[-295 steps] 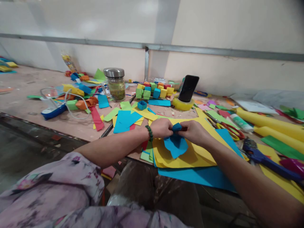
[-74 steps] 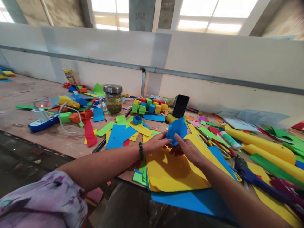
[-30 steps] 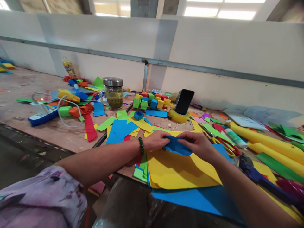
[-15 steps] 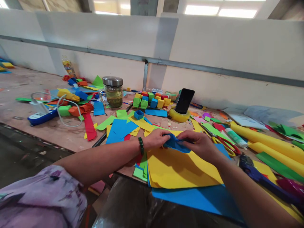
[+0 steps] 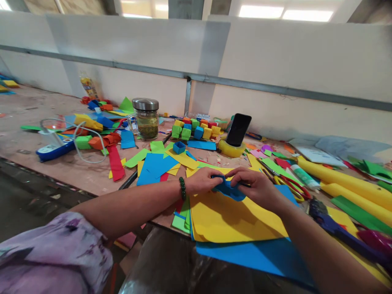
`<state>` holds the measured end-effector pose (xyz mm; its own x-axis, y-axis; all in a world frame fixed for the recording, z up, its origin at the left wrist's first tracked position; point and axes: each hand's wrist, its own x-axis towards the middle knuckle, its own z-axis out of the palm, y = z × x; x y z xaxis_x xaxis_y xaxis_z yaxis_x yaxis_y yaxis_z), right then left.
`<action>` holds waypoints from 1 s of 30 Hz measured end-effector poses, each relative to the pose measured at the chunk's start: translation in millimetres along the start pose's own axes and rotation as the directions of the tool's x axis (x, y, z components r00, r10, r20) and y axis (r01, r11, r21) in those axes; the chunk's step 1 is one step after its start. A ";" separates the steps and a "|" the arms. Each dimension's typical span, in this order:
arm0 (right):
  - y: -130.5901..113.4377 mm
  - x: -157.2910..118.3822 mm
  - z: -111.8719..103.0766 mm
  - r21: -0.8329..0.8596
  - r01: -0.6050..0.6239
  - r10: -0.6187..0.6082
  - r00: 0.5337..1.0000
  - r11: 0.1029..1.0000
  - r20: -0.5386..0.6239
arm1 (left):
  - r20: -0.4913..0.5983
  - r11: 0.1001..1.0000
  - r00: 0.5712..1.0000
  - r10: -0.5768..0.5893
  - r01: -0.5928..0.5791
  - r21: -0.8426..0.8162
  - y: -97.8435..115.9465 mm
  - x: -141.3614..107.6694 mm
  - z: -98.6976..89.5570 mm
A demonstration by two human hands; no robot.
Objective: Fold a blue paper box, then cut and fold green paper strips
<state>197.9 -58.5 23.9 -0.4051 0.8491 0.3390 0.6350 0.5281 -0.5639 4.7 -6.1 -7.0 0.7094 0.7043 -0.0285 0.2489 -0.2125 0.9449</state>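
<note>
Fingers of the left hand (image 5: 204, 180) and right hand (image 5: 255, 185), nearly closed, pinch opposite sides of a folded blue paper piece (image 5: 230, 190), held above yellow sheets (image 5: 235, 222). Beyond, on the tabletop (image 5: 167, 210): a small open blue box (image 5: 179, 148), clustered paper cubes (image 5: 196, 130) and, right of them, an upright phone (image 5: 239, 130).

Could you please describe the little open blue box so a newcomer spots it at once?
On the table, find the glass mug with a metal lid. To its right and nearer the camera lies a yellow strip, bearing the blue box. It stands alone, open-topped, in front of the piled cubes.
</note>
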 end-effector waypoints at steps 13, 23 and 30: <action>0.8 -1.7 9.4 -0.075 0.047 -0.046 0.999 0.996 0.011 | 0.002 0.996 0.999 0.047 -0.047 0.072 -4.8 0.9 2.5; -17.2 -1.9 7.7 0.010 -0.105 0.105 0.994 0.994 -0.008 | -0.091 0.959 0.986 0.140 -0.112 0.262 -9.3 2.5 3.9; -9.0 -2.9 17.2 -0.232 -0.247 0.219 0.966 0.941 -0.139 | -0.123 0.949 0.983 0.135 -0.093 0.301 -9.8 2.2 6.3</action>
<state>182.0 -66.0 15.0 -0.1603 0.9377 0.3083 0.8501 0.2899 -0.4397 7.9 -6.7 -18.4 0.6497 0.7472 0.1397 0.3692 -0.4709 0.8012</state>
